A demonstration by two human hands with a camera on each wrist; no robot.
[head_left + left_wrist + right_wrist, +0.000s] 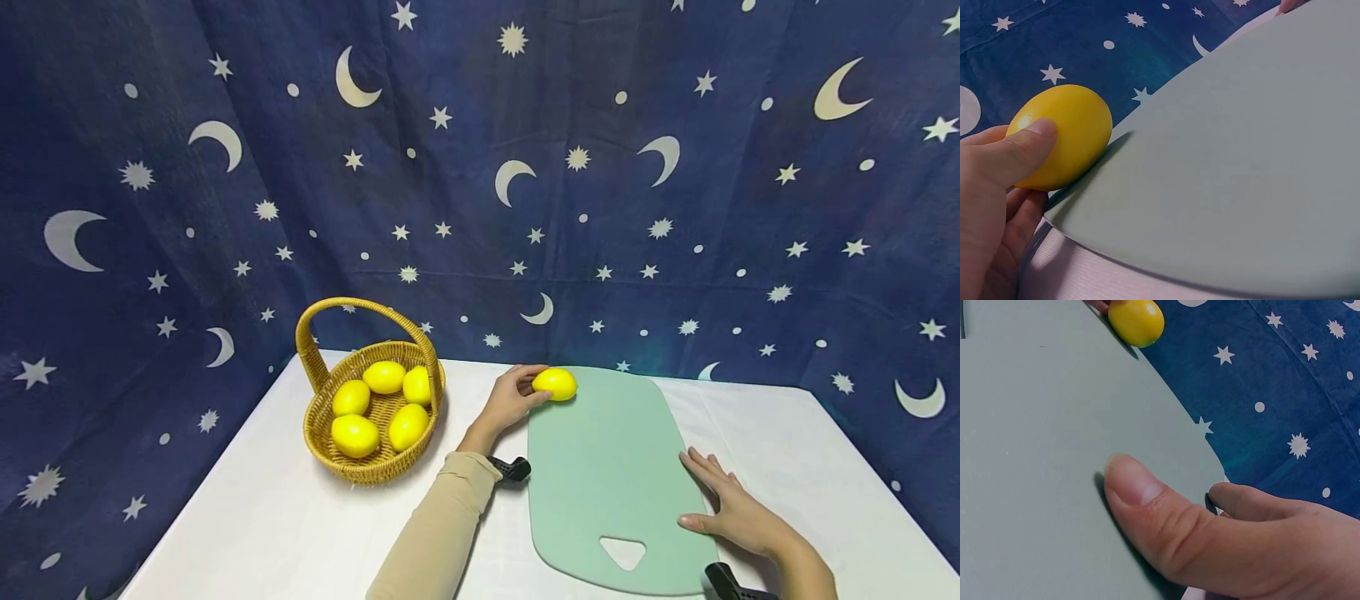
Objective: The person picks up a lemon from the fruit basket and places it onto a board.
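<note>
A yellow lemon [556, 384] is at the far left corner of a pale green cutting board [607, 467]. My left hand [512, 400] grips this lemon from its left side; in the left wrist view the thumb lies across the lemon [1075, 134], with other fingers behind and beneath it. On the board's right edge rests my right hand [738, 508], fingers spread and holding nothing. Its thumb [1141, 487] lies over the board's surface in the right wrist view, while the other fingers reach along the edge.
Left of the board stands a wicker basket [367, 473] with a tall arched handle [352, 302], several lemons [356, 436] inside. A white cloth covers the table [255, 508]. Behind it hangs a dark blue curtain [450, 125] with moons and stars. The board has a triangular handle hole near its front.
</note>
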